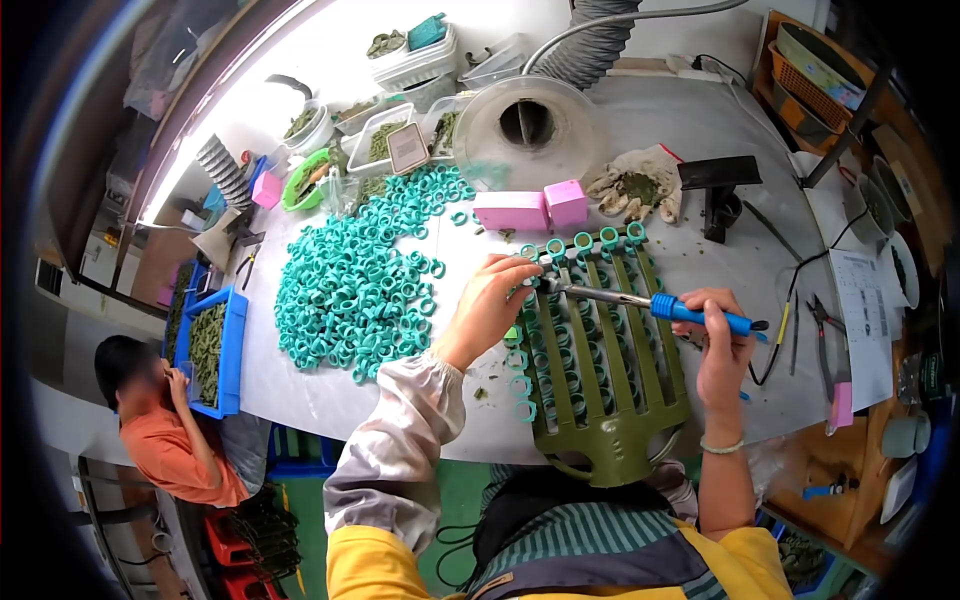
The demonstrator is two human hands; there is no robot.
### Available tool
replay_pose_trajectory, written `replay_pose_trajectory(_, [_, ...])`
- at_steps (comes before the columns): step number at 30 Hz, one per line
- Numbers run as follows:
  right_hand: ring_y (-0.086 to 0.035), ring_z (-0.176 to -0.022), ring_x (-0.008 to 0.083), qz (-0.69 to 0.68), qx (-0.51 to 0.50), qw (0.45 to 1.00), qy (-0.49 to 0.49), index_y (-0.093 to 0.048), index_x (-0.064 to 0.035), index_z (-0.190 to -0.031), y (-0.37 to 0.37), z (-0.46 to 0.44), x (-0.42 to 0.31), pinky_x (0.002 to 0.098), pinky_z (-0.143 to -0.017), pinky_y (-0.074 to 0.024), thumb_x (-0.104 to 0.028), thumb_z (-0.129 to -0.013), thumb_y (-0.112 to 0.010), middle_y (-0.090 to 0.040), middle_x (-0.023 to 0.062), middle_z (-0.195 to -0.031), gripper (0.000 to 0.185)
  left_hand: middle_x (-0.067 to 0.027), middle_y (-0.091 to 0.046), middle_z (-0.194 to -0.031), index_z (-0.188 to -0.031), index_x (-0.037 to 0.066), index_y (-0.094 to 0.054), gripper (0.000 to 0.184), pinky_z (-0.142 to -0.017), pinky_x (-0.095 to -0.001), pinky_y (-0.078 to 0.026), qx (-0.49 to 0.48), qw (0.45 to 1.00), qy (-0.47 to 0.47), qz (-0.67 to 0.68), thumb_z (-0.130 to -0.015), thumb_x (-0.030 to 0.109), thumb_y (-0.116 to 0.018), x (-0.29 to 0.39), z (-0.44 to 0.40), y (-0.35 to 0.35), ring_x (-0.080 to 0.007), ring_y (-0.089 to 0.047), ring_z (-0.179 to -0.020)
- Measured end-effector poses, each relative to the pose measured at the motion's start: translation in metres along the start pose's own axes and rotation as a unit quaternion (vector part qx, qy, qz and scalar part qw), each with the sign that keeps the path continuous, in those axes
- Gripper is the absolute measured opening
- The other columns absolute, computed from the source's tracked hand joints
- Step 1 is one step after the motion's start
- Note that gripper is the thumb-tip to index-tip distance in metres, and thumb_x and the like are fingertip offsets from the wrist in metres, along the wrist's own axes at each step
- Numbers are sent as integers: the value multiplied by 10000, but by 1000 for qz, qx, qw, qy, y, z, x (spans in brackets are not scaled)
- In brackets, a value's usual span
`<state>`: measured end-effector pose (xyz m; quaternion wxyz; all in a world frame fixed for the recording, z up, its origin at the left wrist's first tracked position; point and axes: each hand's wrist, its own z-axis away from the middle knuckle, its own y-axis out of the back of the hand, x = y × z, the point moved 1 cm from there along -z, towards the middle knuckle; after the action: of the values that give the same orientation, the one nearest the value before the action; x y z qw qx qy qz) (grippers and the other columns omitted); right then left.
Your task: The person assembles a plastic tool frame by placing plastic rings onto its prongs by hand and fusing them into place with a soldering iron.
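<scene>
My right hand (718,345) is closed round the blue handle of a soldering iron (665,307), whose metal shaft points left. The tip of the iron ends close to the fingers of my left hand (492,300). Those fingers are pinched at the upper left corner of a green slotted rack (610,430); what they hold is too small to make out. Teal rings (609,237) sit along the rack's top edge, and more line its left side and slots. A big heap of loose teal rings (350,290) lies to the left.
Pink blocks (512,211), a stained glove (640,185) and a black stand (718,190) are behind the rack. Pliers (825,345) and cables lie at right. Tubs stand at the back. A person in orange (180,440) sits at far left beside a blue crate (233,350).
</scene>
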<state>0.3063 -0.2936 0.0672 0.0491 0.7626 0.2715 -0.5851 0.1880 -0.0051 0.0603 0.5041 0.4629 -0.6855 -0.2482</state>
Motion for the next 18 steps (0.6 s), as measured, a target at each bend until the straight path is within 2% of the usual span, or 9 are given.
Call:
replay_pose_trajectory(8, [-667, -770, 169, 19, 37, 999, -6, -644, 62, -923, 7, 0, -14, 281, -640, -590, -110, -1024, -515, -646, 119, -987, 237, -114, -713, -1170, -1142, 52, -727, 331, -969, -403, -509, -22, 1000, -2, 9, -817, -8, -735, -7, -4, -1, -328, -617, -1111])
replay_pose_trajectory(9, [-663, -769, 168, 16, 38, 999, -8, -643, 63, -917, 11, 0, -17, 277, -625, -586, -112, -1022, -515, -644, 119, -983, 241, -110, -709, -1131, -1164, 57, -719, 328, -945, -387, -519, -19, 1000, -19, -13, -840, 9, -733, -6, -4, 1, -310, -628, -1099])
replay_pose_trajectory(12, [-644, -773, 168, 3, 50, 999, -6, -642, 58, -892, 12, 0, -19, 266, -575, -566, -125, -1010, -527, -639, 118, -965, 246, -105, -696, -1070, -1161, 51, -706, 301, -875, -358, -536, 20, 996, 47, 78, -862, 25, -734, -18, -6, 14, -275, -662, -1023])
replay_pose_trajectory(13, [-643, -775, 170, -4, 51, 999, -10, -643, 55, -889, 14, 0, -19, 266, -571, -564, -127, -1007, -531, -638, 119, -961, 244, -98, -674, -1031, -1106, 39, -691, 229, -806, -329, -538, 63, 990, 105, 76, -880, 40, -732, -39, -4, 18, -241, -679, -915])
replay_pose_trajectory(14, [-641, -778, 171, -9, 53, 998, -14, -644, 53, -885, 16, 1, -20, 266, -566, -561, -129, -1003, -535, -637, 120, -958, 243, -102, -664, -1032, -1054, 40, -674, 181, -761, -329, -538, 94, 981, 163, 41, -879, 32, -720, -60, 1, 23, -234, -671, -829])
replay_pose_trajectory(15, [-641, -777, 172, -7, 54, 998, -14, -645, 51, -884, 16, 2, -22, 267, -562, -559, -131, -1000, -537, -636, 121, -955, 242, -105, -653, -996, -1043, 41, -666, 180, -781, -355, -535, 103, 979, 159, -71, -869, 25, -711, -86, 10, 28, -251, -658, -858])
replay_pose_trajectory(16, [-641, -776, 173, -4, 55, 998, -14, -646, 50, -883, 15, 2, -23, 267, -559, -556, -133, -997, -540, -634, 122, -952, 240, -117, -649, -968, -1082, 46, -667, 233, -811, -387, -525, 73, 968, 181, -159, -854, 18, -703, -96, 18, 34, -296, -649, -922])
replay_pose_trajectory(18, [-641, -775, 175, -2, 53, 998, -16, -647, 47, -881, 14, 2, -25, 269, -554, -553, -134, -994, -542, -632, 123, -948, 238, -121, -612, -925, -1063, 44, -668, 211, -830, -424, -522, 59, 973, 134, -179, -854, 34, -692, -112, 32, 35, -346, -614, -962])
